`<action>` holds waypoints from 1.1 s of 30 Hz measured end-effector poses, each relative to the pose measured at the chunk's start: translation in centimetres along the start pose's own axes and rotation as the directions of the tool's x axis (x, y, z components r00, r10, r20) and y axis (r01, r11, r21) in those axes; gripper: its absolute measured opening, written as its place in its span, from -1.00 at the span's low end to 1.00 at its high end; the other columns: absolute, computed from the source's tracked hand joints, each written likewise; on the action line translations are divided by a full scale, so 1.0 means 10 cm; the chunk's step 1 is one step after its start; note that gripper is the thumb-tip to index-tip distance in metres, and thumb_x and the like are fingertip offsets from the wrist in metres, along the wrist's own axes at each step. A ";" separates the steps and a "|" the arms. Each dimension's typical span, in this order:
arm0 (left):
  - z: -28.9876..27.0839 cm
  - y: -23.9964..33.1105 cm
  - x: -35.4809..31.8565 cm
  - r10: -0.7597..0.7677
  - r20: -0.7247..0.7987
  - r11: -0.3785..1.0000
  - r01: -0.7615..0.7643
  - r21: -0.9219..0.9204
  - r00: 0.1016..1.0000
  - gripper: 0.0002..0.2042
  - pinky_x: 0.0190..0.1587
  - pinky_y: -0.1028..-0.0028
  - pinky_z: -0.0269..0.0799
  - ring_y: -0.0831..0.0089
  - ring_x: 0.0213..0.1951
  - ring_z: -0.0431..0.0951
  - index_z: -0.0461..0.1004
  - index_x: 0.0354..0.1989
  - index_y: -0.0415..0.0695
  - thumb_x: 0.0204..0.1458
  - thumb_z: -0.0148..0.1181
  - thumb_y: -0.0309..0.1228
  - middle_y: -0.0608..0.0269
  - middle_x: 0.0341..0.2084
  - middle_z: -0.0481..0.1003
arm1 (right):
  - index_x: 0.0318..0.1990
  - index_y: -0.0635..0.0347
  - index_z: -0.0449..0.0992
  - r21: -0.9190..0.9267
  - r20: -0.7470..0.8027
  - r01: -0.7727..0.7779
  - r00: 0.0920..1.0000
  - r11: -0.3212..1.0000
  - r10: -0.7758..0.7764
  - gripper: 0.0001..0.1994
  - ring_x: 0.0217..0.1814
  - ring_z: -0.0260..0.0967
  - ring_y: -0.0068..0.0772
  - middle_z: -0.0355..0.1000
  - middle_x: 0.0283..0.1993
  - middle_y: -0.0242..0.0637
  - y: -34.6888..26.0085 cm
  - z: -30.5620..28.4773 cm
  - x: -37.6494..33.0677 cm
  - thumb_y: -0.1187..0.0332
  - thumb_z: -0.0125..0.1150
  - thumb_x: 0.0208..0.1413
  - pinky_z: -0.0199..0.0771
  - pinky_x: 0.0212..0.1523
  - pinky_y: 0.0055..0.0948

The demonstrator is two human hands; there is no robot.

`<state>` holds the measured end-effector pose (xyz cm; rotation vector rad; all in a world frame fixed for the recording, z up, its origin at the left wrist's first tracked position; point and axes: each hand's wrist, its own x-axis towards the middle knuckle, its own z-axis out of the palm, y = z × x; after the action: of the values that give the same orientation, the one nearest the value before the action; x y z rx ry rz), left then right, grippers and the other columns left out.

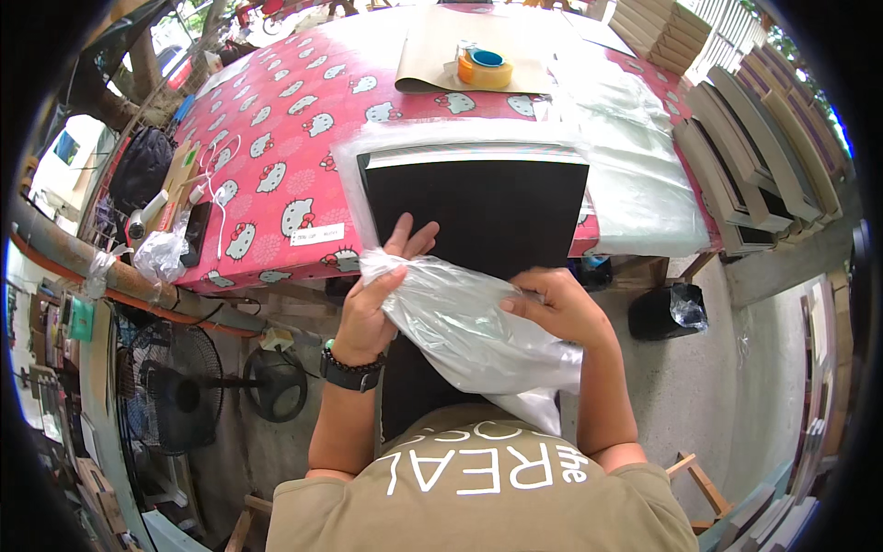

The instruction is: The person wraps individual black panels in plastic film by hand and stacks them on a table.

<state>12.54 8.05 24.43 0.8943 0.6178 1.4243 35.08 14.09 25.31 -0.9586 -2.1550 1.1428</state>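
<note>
A clear plastic bag (469, 322) hangs crumpled between my two hands, in front of my chest. My left hand (372, 299) pinches its left end between thumb and fingers, with the fingertips reaching over the lower part of a black-covered book (478, 207). My right hand (556, 308) is closed on the bag's right side, its fingers curled and partly hidden. The book lies at the table's near edge with its pale page edges facing away from me. Under it, more clear plastic (354, 175) shows along the left and far sides.
A pink patterned cloth covers the table (303, 120). Tape rolls (485, 69) sit on brown paper (414, 55) farther back. Flat clear plastic sheets (635, 175) lie at right, beside stacked books (736, 175). A phone (196, 230) and cable lie left; a fan (184, 386) stands below.
</note>
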 end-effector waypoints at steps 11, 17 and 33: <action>0.04 -0.39 0.04 -0.126 -0.224 0.991 0.132 0.013 0.967 -0.63 -0.13 0.52 0.30 0.48 -0.18 0.41 0.26 -0.04 -0.29 -0.02 0.09 -0.41 0.16 -0.19 0.40 | -0.41 0.30 0.46 0.302 -0.104 -0.090 0.987 0.949 0.126 -0.92 -0.43 0.26 -0.69 0.39 -0.45 -0.42 -0.11 0.38 0.32 0.50 0.19 -0.09 0.27 -0.40 -0.67; 0.15 -0.40 0.10 -0.056 -0.285 0.986 0.008 -0.167 0.957 -0.81 -0.25 0.52 0.35 0.48 -0.31 0.45 0.38 -0.27 -0.25 -0.05 0.12 -0.44 0.22 -0.37 0.45 | -0.42 0.29 0.44 0.465 -0.287 0.033 0.951 0.885 0.115 -0.94 -0.45 0.24 -0.73 0.35 -0.50 -0.45 0.01 0.49 0.31 0.50 0.15 -0.06 0.26 -0.41 -0.70; 0.15 -0.54 0.09 0.099 -0.060 0.990 -0.104 -0.096 0.993 -0.61 -0.23 0.51 0.16 0.46 -0.35 0.25 0.18 -0.63 -0.12 0.01 -0.04 -0.05 0.29 -0.54 0.24 | -0.38 0.28 0.34 0.042 -0.525 0.067 0.850 0.997 -0.035 -0.90 -0.55 0.34 -0.42 0.38 -0.55 -0.22 0.06 0.52 0.32 0.42 0.02 0.03 0.31 -0.51 -0.49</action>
<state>16.88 9.10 20.91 0.8197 0.5446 1.5622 29.64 14.28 22.49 -1.0363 -1.6807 0.7919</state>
